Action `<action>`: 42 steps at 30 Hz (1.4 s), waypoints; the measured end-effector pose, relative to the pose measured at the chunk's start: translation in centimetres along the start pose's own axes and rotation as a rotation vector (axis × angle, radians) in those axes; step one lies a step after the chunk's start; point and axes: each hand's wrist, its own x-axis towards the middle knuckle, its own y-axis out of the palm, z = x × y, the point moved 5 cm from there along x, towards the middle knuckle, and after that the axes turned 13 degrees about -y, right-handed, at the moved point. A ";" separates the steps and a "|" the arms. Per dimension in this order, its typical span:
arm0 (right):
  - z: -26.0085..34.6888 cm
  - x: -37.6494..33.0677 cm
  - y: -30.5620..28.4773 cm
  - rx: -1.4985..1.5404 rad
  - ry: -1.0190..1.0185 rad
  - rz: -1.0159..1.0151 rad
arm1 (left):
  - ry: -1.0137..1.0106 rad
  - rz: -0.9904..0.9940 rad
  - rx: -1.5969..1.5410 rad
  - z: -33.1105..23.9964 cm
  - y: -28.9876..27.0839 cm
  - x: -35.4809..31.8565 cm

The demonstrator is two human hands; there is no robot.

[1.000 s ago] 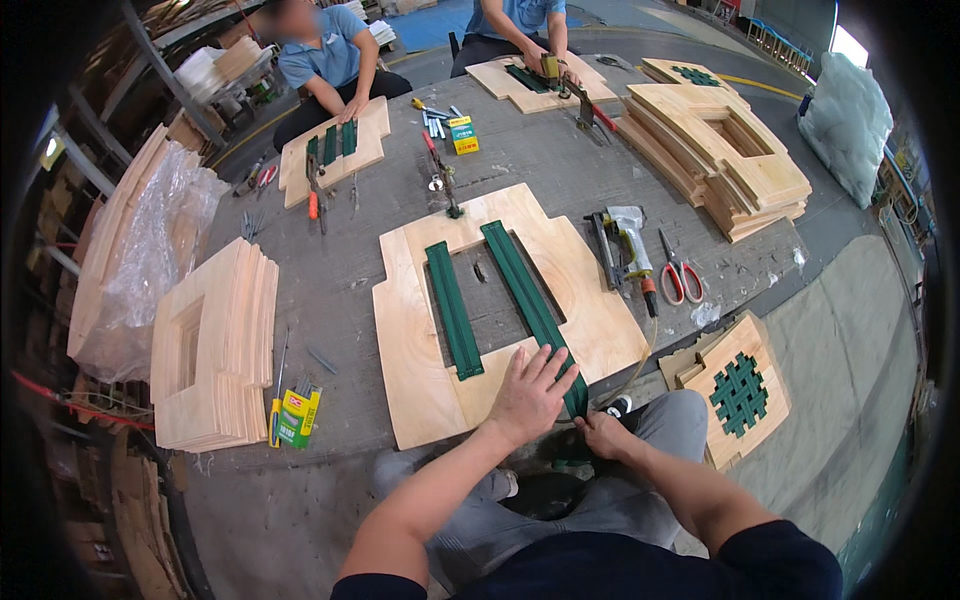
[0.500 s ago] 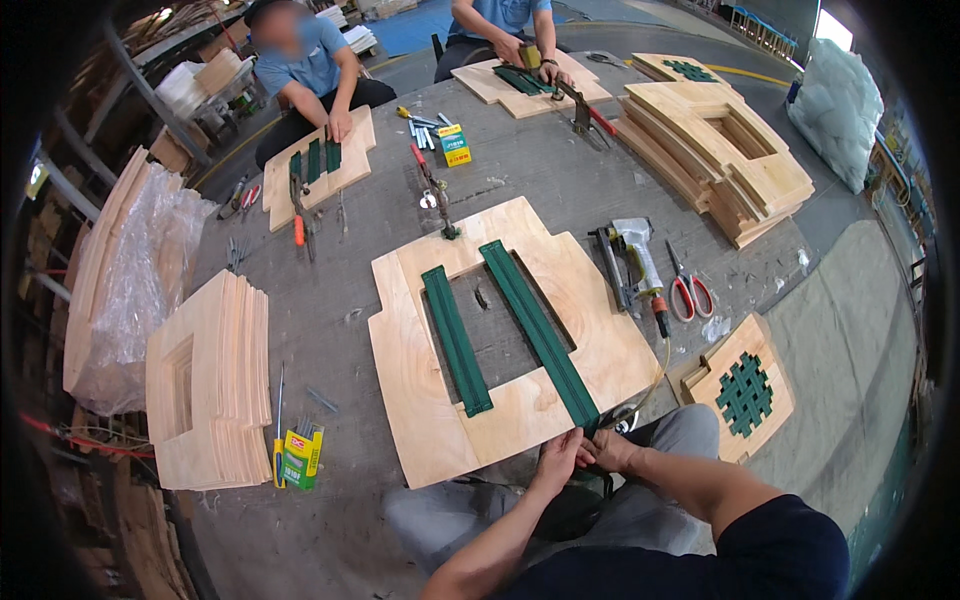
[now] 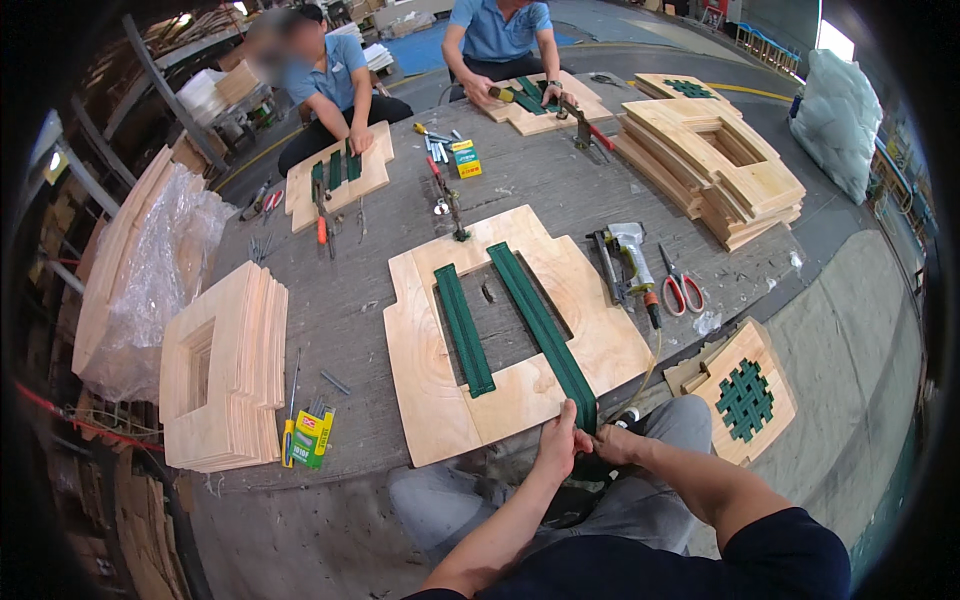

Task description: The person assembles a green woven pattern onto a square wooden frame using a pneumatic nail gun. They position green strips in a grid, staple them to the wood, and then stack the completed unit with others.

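On the table before me lies a pale plywood panel (image 3: 520, 415) with a rectangular cutout. A short green webbing strap (image 3: 465, 330) spans the cutout's left side. A longer green strap (image 3: 540, 330) runs beside it, over the panel's near edge and down. At that edge my left hand (image 3: 562, 442) is closed on the long strap, thumb on top. My right hand (image 3: 622, 443) is closed at the strap's right edge, by its hanging part; its fingertips are partly hidden. A black-and-white hose fitting (image 3: 627, 417) shows just beyond the right hand.
Right of the panel lie a nail gun (image 3: 630, 255) and red-handled scissors (image 3: 682, 292). Plywood frames are stacked left (image 3: 225, 370) and far right (image 3: 715, 170). A woven green panel (image 3: 745, 400) sits at lower right. Two co-workers (image 3: 335, 80) handle similar panels across the table.
My hands have moved slightly apart, the left thumb now lying over the strap at the panel's edge. The whole view has shifted a little. Across the table, the co-workers' hands have moved.
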 end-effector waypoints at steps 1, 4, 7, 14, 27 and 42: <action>0.4 -0.6 0.0 0.047 -0.022 -0.031 | -0.002 -0.006 -0.019 -0.2 0.4 0.0; 1.2 -1.8 -0.2 0.009 -0.059 -0.062 | -0.058 -0.016 -0.080 -0.4 0.9 0.1; 2.8 -3.5 -0.5 0.104 -0.068 -0.048 | -0.137 -0.038 -0.144 -0.6 1.1 -0.2; 4.5 -6.3 -0.8 0.205 0.008 -0.011 | -0.263 0.246 -0.202 -1.6 0.3 -0.2; 4.0 -5.2 -1.1 0.165 -0.005 0.071 | -0.335 0.184 -0.171 -2.0 0.4 -0.4; -5.2 7.4 3.3 -0.312 -0.384 -0.140 | 0.397 -0.318 0.723 0.1 -1.0 1.8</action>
